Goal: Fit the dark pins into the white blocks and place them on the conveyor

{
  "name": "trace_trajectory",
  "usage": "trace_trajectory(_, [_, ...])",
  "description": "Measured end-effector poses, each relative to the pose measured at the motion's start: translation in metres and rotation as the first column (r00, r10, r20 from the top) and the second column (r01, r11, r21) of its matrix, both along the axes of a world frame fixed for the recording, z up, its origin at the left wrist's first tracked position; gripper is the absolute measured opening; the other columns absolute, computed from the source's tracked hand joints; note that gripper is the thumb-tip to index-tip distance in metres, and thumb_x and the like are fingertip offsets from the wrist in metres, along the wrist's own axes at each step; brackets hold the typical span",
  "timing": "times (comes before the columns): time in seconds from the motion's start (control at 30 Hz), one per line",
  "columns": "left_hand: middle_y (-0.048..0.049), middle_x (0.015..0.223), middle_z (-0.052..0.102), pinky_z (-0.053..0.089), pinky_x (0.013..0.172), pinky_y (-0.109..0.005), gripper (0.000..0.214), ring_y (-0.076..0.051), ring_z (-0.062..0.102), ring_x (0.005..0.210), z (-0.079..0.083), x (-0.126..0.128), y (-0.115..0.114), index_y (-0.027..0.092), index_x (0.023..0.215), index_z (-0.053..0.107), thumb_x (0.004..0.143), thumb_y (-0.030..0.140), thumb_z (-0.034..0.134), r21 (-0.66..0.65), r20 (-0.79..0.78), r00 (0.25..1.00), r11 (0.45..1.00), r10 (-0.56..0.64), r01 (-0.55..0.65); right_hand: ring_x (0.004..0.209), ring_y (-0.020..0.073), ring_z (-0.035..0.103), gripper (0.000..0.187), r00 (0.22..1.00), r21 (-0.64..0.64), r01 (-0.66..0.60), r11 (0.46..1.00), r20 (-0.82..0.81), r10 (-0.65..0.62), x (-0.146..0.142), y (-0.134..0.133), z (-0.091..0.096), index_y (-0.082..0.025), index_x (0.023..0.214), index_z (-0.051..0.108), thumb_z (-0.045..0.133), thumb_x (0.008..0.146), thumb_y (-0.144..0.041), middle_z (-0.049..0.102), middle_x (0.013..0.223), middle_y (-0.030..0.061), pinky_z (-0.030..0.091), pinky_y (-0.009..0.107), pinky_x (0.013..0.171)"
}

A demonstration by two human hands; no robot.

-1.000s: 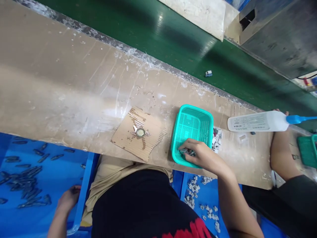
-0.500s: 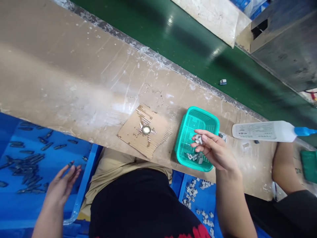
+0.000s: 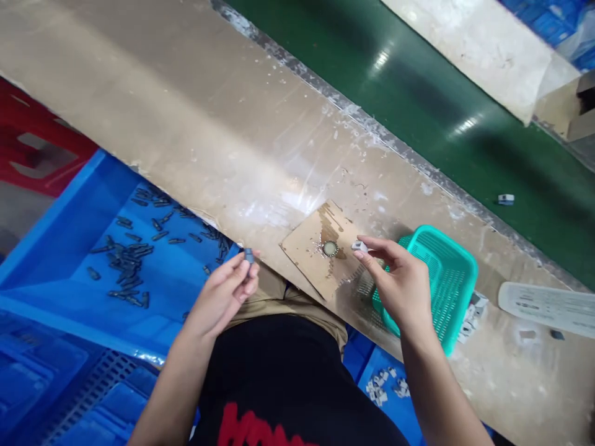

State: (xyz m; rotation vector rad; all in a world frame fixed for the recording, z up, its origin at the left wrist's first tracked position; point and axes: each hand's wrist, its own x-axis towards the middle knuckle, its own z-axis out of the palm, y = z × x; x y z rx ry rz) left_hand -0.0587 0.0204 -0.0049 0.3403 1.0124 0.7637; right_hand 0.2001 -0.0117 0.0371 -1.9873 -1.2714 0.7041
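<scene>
In the blue tray (image 3: 69,238), loose dark pieces (image 3: 125,265) are left. Pick-up is judged done: one item is held per hand, the two well apart, unjoined. Near the green basket (image 3: 458,279), a pale block (image 3: 358,246) is pinched by the half-curled right hand (image 3: 406,285); a dark part (image 3: 248,254) is gripped by the left hand (image 3: 220,300), its fingers curled.

One basket (image 3: 450,272), one bottle (image 3: 548,308), one cardboard piece (image 3: 307,246)
Left hand (image 3: 224,296): one dark part (image 3: 248,254). Right hand (image 3: 406,284), nearer the basket: one pale part (image 3: 359,246).
</scene>
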Motion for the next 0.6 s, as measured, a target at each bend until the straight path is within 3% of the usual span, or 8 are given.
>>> trace_trajectory(0.07, [0.0003,0.073,0.054,0.034,0.047,-0.014,0.025,-0.004,0.046,0.054,0.003,0.004,-0.003,0.014,0.103,0.060,0.081,0.026,0.064,0.015,0.034,0.995,0.996,-0.092,0.092,0.079,0.0204,0.065,0.025,0.976,0.033,-0.070,0.997,0.209,0.062,-0.006,0.006,-0.005,-0.021,0.099,0.070,0.067,0.079,-0.037,0.071,0.093,0.0055,0.052,0.037,0.076])
trace_trajectory(0.13, [-0.0019,0.076,0.058,0.037,0.051,-0.017,0.022,-0.008,0.052,0.059,0.003,0.006,-0.006,0.015,0.104,0.057,0.084,0.025,0.059,0.029,0.048,0.986,0.987,-0.160,0.158,0.077,0.0201,0.065,0.024,0.952,0.022,-0.129,0.991,0.282,0.118,-0.009,0.010,-0.010,-0.020,0.099,0.070,0.066,0.080,-0.035,0.071,0.089,0.0048,0.051,0.035,0.073])
trace_trajectory(0.33, [-0.0061,0.089,0.062,0.038,0.056,-0.022,0.015,-0.010,0.054,0.065,0.002,0.015,-0.009,0.016,0.097,0.053,0.088,0.026,0.048,0.058,-0.042,0.984,0.983,-0.171,0.173,0.078,0.0170,0.065,0.016,0.895,-0.003,-0.295,0.955,0.348,0.278,-0.013,0.013,-0.022,-0.017,0.095,0.070,0.060,0.084,-0.024,0.069,0.095,0.0054,0.051,0.029,0.075])
trace_trajectory(0.47, [-0.0045,0.093,0.057,0.040,0.055,-0.021,0.020,-0.009,0.055,0.066,0.001,0.018,-0.010,0.015,0.098,0.058,0.087,0.031,0.055,0.085,-0.068,0.981,0.979,-0.180,0.185,0.078,0.0170,0.064,0.016,0.876,-0.015,-0.313,0.950,0.381,0.294,-0.016,0.013,-0.024,-0.017,0.094,0.070,0.060,0.084,-0.023,0.068,0.091,0.0050,0.051,0.029,0.074])
trace_trajectory(0.6, [-0.0057,0.088,0.062,0.053,0.065,-0.029,0.032,-0.017,0.064,0.071,-0.001,0.019,-0.011,0.014,0.103,0.062,0.081,0.036,0.064,0.111,-0.040,0.973,0.967,-0.227,0.230,0.077,0.0164,0.064,0.016,0.905,0.007,-0.285,0.959,0.333,0.266,-0.016,0.013,-0.020,-0.018,0.094,0.071,0.063,0.082,-0.025,0.069,0.091,0.0047,0.051,0.029,0.074])
